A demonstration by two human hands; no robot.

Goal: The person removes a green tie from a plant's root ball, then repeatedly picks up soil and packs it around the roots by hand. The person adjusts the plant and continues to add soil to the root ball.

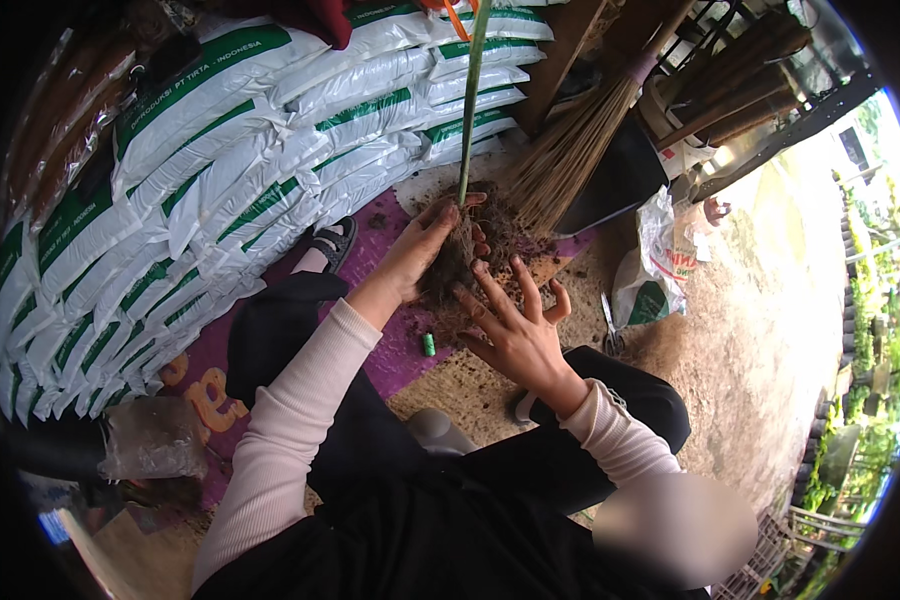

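My left hand (427, 244) is closed around the base of a long green plant stem (471, 112), where the stem meets a clump of dark fibrous roots (450, 274). The stem stands roughly upright and runs past the top of the view. Beside the roots, on the right, my right hand (514, 326) has its fingers spread, its fingertips near or touching the fibres. Loose root matter and dark soil lie under both hands on a purple sheet (379, 364). A small green spool-like cylinder (429, 345) rests below the roots.
White and green plastic sacks (270, 150) are piled along the left. A stick broom (577, 150) leans over a black dustpan (622, 176) at the upper right. Scissors (611, 326) lie beside a crumpled plastic bag (649, 262). A clear plastic bag (154, 439) sits at lower left.
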